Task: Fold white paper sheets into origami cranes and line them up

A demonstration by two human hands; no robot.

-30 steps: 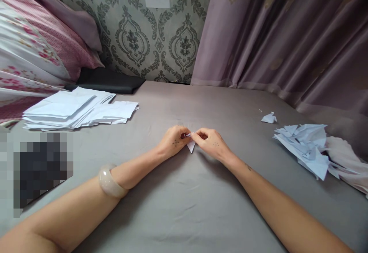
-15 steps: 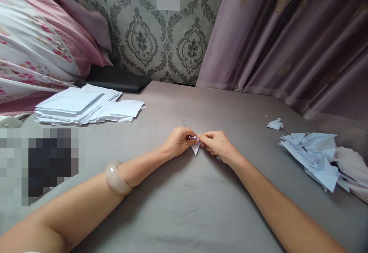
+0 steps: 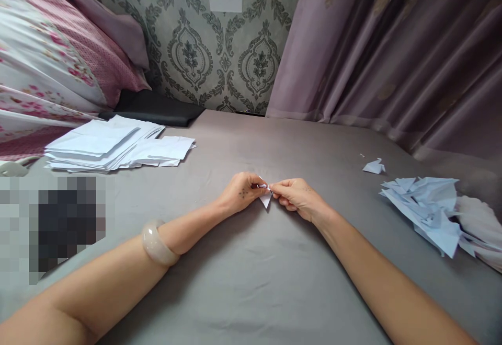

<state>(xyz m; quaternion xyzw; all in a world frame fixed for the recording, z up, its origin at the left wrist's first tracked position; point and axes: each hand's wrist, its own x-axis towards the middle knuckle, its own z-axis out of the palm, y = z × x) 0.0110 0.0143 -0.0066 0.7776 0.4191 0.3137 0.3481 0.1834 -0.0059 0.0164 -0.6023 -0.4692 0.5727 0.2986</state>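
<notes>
A small piece of folded white paper (image 3: 265,200) is pinched between my two hands, just above the grey cloth surface. My left hand (image 3: 243,193) grips its left side between thumb and fingers. On the other side, the fingertips of my right hand (image 3: 295,197) close on the paper's upper right part. One pointed corner hangs down toward me, and another bit of white shows above my left thumb. My fingers hide the middle of the fold. A pale bangle (image 3: 157,243) circles my left forearm.
Stacked white paper sheets (image 3: 92,144) lie at the back left, before a black folded item (image 3: 157,107). To the right are a small folded paper bird (image 3: 374,166) and a heap of folded papers (image 3: 423,209). Purple curtains (image 3: 345,47) hang behind the grey cloth (image 3: 251,282).
Both hands stay on the folded paper with only slight finger movement; a bit more white shows above my left thumb. The whole view has shifted slightly.
</notes>
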